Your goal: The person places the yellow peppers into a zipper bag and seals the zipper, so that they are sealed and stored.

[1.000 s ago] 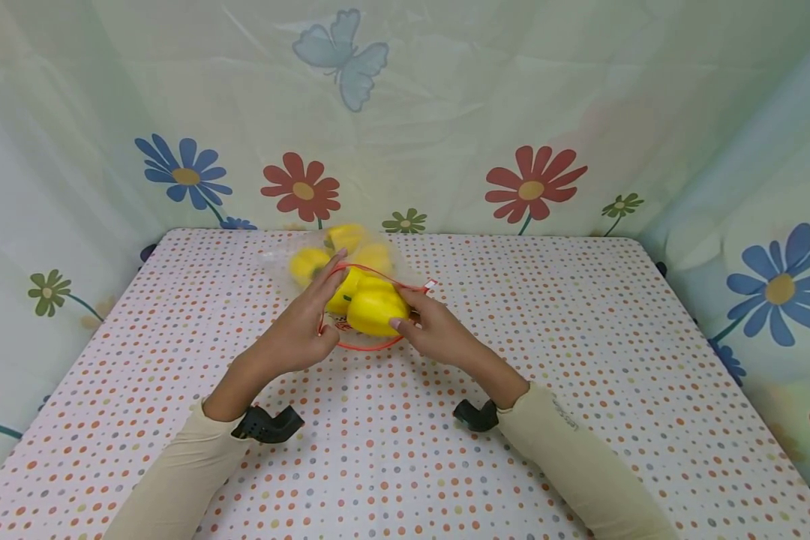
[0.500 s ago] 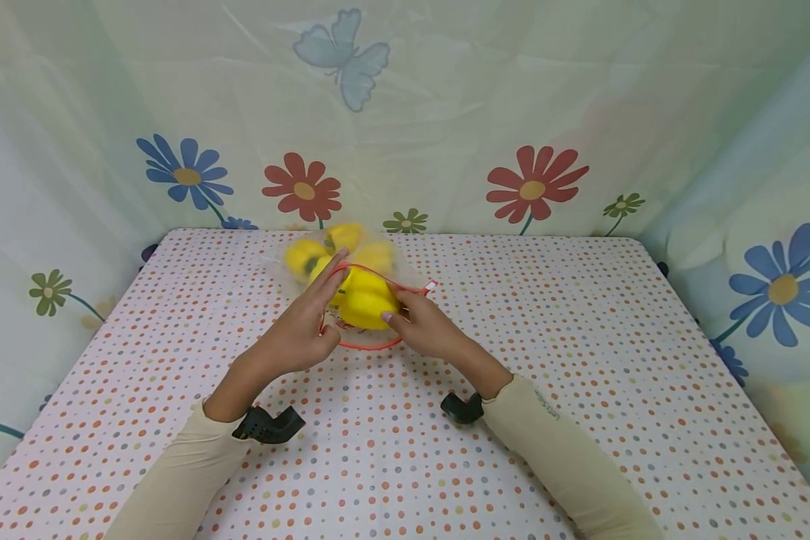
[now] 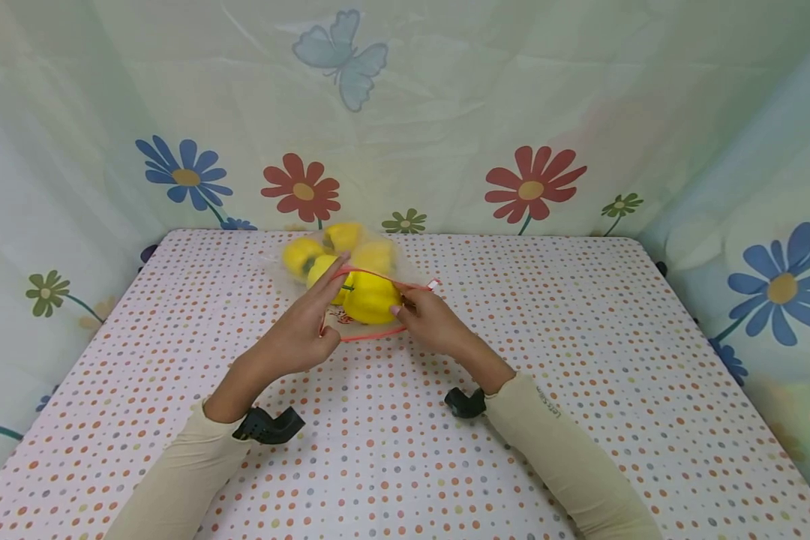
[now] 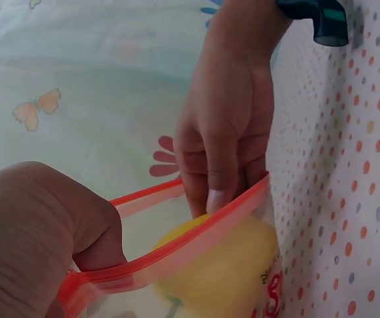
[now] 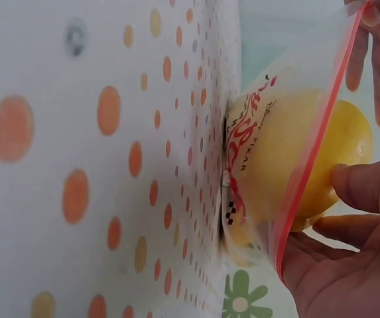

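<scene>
A clear zip bag (image 3: 351, 328) with a red-edged mouth and red print lies toward the back of the table, its mouth facing me. My left hand (image 3: 295, 334) is at the left side of the mouth, its fingers straight and reaching inside. With thumb and fingers, my right hand (image 3: 433, 321) grips a yellow bell pepper (image 3: 373, 298) just within the mouth; the right wrist view shows this pepper (image 5: 349, 136) partly past the red rim. Deeper in the bag sit several more yellow peppers (image 3: 301, 256), partly blurred by the plastic.
A dotted cloth covers the table (image 3: 391, 450). Behind it hangs a curtain (image 3: 432, 112) printed with flowers and a butterfly. Each wrist carries a black camera mount (image 3: 268, 426).
My right hand has moved left and away with the pepper, which sits farther into the bag. The peppers at the left shifted slightly left. The front rim of the bag rose; my left hand stayed.
</scene>
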The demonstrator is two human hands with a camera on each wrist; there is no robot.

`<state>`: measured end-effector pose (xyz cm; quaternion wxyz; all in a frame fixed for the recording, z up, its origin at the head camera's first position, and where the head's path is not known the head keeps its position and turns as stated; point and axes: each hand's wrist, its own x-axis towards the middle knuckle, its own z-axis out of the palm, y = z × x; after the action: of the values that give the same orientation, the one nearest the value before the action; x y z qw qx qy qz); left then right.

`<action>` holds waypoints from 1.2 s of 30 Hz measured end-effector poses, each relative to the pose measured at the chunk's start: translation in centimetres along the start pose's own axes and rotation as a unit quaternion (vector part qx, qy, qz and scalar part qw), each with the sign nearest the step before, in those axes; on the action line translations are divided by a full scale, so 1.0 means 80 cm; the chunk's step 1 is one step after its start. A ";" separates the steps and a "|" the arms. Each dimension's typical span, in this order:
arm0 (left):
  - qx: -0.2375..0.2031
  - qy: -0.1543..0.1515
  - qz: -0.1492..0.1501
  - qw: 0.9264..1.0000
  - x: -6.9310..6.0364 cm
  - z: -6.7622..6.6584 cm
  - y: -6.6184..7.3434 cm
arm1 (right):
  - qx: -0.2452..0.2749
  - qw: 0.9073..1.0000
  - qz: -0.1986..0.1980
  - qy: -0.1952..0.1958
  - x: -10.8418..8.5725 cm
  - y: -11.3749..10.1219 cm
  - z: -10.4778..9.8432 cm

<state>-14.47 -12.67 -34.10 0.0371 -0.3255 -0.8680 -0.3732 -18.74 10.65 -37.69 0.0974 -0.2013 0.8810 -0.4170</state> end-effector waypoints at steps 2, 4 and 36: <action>0.003 -0.005 -0.002 1.000 -0.001 0.000 0.000 | 0.008 1.000 0.002 0.025 -0.001 0.001 -0.001; 0.005 -0.008 -0.001 1.000 -0.001 0.001 0.000 | 0.015 0.999 0.003 0.043 -0.003 0.000 -0.003; 0.039 -0.007 0.002 0.999 -0.005 0.003 0.000 | 0.057 0.974 -0.035 0.218 -0.034 0.042 -0.039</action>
<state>-14.11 -12.72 -34.42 0.0446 -0.3280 -0.8816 -0.3366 -18.25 15.92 -38.26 -0.1002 -0.1307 0.8481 -0.5036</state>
